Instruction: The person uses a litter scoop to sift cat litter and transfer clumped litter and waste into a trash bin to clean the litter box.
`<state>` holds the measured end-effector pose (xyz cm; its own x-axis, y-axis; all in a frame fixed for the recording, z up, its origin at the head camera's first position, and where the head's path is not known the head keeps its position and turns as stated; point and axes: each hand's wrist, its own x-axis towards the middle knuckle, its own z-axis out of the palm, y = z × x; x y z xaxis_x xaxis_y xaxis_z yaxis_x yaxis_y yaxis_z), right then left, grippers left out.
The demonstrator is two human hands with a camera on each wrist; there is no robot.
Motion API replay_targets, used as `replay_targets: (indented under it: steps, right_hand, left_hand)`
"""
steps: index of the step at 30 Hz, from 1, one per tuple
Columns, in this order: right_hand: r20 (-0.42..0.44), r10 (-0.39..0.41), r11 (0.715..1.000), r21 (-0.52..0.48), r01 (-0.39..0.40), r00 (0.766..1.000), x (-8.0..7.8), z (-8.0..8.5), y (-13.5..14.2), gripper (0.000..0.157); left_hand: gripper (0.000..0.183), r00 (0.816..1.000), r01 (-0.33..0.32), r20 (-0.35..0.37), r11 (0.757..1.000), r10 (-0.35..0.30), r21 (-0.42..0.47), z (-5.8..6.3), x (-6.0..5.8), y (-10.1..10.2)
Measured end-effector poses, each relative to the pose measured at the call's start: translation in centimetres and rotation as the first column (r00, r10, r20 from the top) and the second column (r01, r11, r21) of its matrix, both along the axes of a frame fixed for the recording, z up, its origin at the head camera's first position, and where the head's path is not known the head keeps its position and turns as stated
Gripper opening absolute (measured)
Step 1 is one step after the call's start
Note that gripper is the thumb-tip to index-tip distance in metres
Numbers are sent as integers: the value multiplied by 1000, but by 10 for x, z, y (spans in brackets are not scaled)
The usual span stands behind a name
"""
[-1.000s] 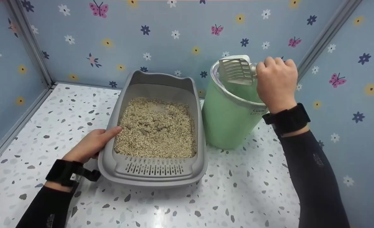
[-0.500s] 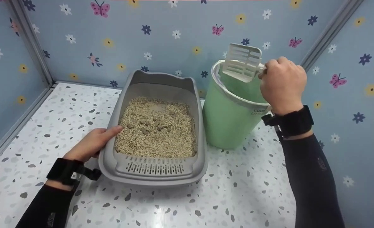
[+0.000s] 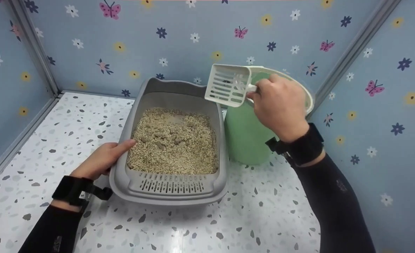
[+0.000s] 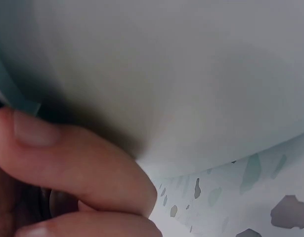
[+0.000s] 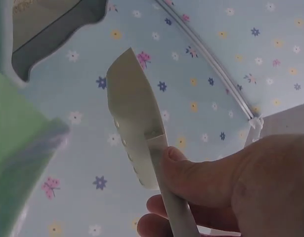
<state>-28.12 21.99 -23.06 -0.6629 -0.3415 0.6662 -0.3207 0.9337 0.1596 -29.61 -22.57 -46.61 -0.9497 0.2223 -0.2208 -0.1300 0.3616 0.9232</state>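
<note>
A grey litter box (image 3: pixel 172 199) filled with tan granular litter (image 3: pixel 179 158) stands on the speckled surface. My left hand (image 3: pixel 102 158) grips its left rim, thumb over the edge; in the left wrist view the fingers (image 4: pixel 77 168) curl against the box's outer side. My right hand (image 3: pixel 281 105) holds a white slotted litter scoop (image 3: pixel 235 88) by its handle. The scoop's head hangs between box and bin, overlapping the box's back right corner in the head view. No litter shows on the scoop. Lumps lie in the middle of the litter.
A green bin (image 3: pixel 248 140) with a liner over its rim stands right of the box, partly behind my right hand. Blue flowered panels (image 3: pixel 193 21) enclose the back and both sides. White speckled surface (image 3: pixel 263 225) extends in front.
The scoop rises over the bin, then moves left and down out from over it toward the litter box, its slotted face now turned to the head camera. My left hand stays at the rim.
</note>
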Motion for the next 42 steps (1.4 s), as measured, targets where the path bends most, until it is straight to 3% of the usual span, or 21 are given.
replay_targets:
  steps: [7, 15, 23, 29, 34, 37, 42]
  right_hand:
    - [147, 4, 986, 162, -28, 989, -8, -22, -33, 40]
    - [213, 1, 932, 353, -78, 977, -27, -53, -61, 37]
    - [295, -142, 814, 578, -58, 945, -53, -73, -78, 39]
    - [235, -217, 728, 685, -3, 947, -63, -79, -93, 46]
    - [202, -293, 683, 728, 57, 934, -65, -76, -111, 53]
    - [192, -375, 630, 770, 97, 907, -69, -78, -120, 51]
    - [215, -514, 522, 847, 103, 830, -83, -86, -130, 44]
  left_hand:
    - [87, 1000, 4, -2, 1000, -4, 10, 1, 0, 3]
    - [87, 1000, 13, -9, 1000, -13, 8, -1, -2, 4]
    - [81, 1000, 24, -15, 1000, -24, -9, -1, -5, 4]
    - [81, 999, 34, -9, 999, -34, -10, 1, -5, 4]
    - [84, 1000, 19, -7, 1000, -19, -8, 0, -1, 2]
    - [85, 1000, 15, -11, 1000, -15, -12, -1, -2, 2]
    - [83, 1000, 10, -7, 1000, -10, -20, 0, -2, 0]
